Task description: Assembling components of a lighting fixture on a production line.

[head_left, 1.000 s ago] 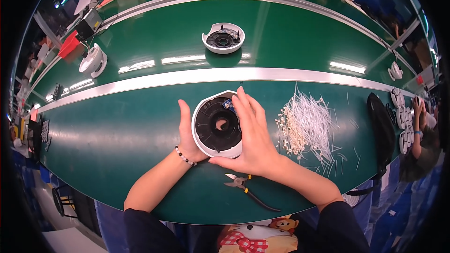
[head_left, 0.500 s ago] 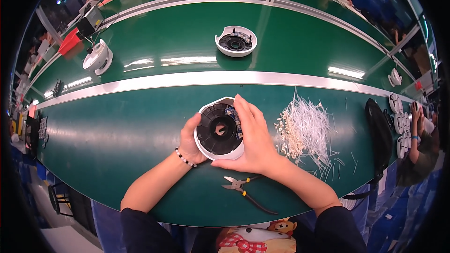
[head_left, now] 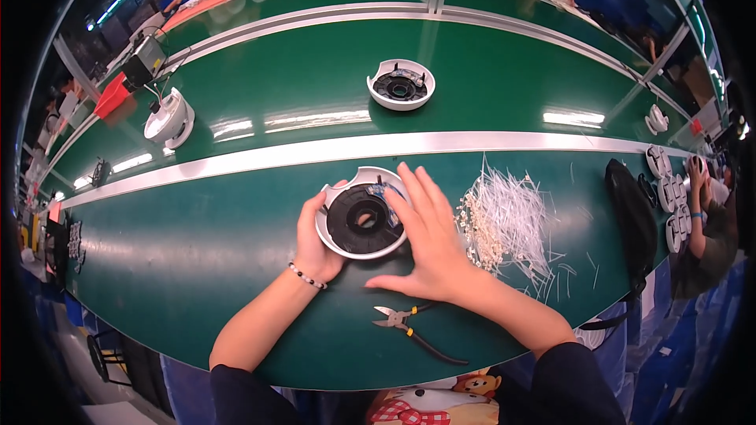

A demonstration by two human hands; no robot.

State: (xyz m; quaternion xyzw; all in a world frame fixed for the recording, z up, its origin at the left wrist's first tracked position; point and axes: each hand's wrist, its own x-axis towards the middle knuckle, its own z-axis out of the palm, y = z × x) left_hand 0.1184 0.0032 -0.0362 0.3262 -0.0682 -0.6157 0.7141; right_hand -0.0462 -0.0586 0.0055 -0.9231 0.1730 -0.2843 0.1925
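Note:
My left hand [head_left: 313, 244] holds a round white plastic housing [head_left: 329, 249] from its left side, fingers under it and thumb on the rim. Inside the housing sits a black ribbed disc [head_left: 343, 219] with a round hole, through which a bit of my finger shows. A small blue circuit board [head_left: 379, 190] lies along the disc's upper right. My right hand [head_left: 433, 244] is open at the housing's right, its thumb stretched away and one fingertip over the board; whether it touches is unclear. Below lie diagonal cutters [head_left: 403, 319] with black and yellow handles, jaws apart.
Right of my hands lies a pile of white wires [head_left: 516, 216] with small cream connectors [head_left: 482, 236]. Beyond it are a black bag [head_left: 630, 212] and several white parts [head_left: 674, 193]. Past a metal rail [head_left: 276, 148] stands another white housing [head_left: 402, 101].
My right hand has let go of the housing's right side, its thumb swinging away. The housing has tilted and shifted slightly left in my left hand. The whole view has shifted a little.

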